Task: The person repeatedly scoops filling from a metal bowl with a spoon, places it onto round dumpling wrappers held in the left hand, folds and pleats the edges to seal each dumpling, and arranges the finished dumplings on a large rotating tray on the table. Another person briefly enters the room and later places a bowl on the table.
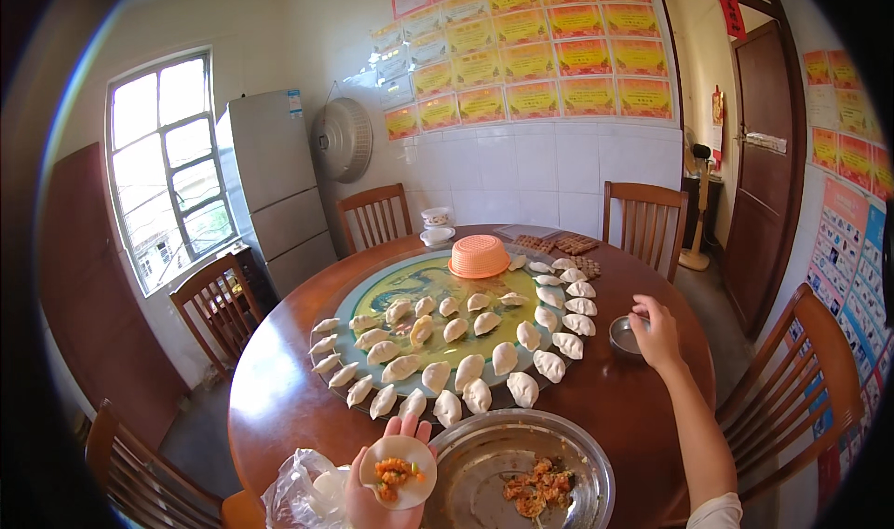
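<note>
A: Where's the wrapper?
B: On the left hand, near side of the bench. Face up, orange filling around its middle.
A: Left hand state?
B: Cupped, holding the wrapper from below, thumb along its left edge.
A: Long axis?
B: None to speak of, roughly round.
A: Right hand?
B: Out at the small bowl, fingers bent near the rim. Can't tell if they touch it, or how wide the hand is.
A: Bearing, right hand to wrapper?
B: Left and toward the body, well apart, metal basin partly between. Only 1 hand at the wrapper: left.
A: Neighbours?
B: Plastic bag just left of the left hand, dumplings just past its fingertips.
</note>
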The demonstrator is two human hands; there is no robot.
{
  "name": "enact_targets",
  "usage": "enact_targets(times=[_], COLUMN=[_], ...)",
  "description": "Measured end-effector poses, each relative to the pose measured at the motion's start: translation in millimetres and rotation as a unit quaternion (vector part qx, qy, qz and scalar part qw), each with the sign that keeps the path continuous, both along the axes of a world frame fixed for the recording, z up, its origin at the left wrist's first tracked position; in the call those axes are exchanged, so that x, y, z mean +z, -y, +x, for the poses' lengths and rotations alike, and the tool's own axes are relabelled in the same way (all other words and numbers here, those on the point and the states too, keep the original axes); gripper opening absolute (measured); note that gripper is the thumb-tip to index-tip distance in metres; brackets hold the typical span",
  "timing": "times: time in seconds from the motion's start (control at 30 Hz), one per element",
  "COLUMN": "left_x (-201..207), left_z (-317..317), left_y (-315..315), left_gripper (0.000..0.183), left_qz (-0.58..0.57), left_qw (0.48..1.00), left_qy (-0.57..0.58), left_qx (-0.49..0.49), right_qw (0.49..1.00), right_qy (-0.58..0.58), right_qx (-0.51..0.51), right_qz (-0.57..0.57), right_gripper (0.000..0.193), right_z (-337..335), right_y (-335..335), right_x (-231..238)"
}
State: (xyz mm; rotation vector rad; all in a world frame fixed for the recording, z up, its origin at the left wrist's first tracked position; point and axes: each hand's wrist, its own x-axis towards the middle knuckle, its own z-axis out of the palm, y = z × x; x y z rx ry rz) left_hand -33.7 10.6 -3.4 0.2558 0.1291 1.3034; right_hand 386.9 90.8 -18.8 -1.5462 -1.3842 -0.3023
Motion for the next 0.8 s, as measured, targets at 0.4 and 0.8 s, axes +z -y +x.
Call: enact_targets(times=[0.4, 0.8], left_x=[-19.6, -6.6], left_z=[-15.7, -16.4], left_y=[-14.7, -6.2], left_gripper=[0.059, 0.047], left_qz=[0.034, -0.004], left_qw=[0.981, 0.998], left_qy=[0.177, 0.057], left_qx=[-0.077, -0.011], right_qw=[0.921, 0.928], right_qy=[0.250, 0.234], right_qx=[0.234, 0.268], right_qz=[-0.185, -0.109], right_gripper=[0.065, 0.057], right_z=[-172.5, -212.8], right_y=[-68.4, -58.6], right_x=[56.9, 59.2])
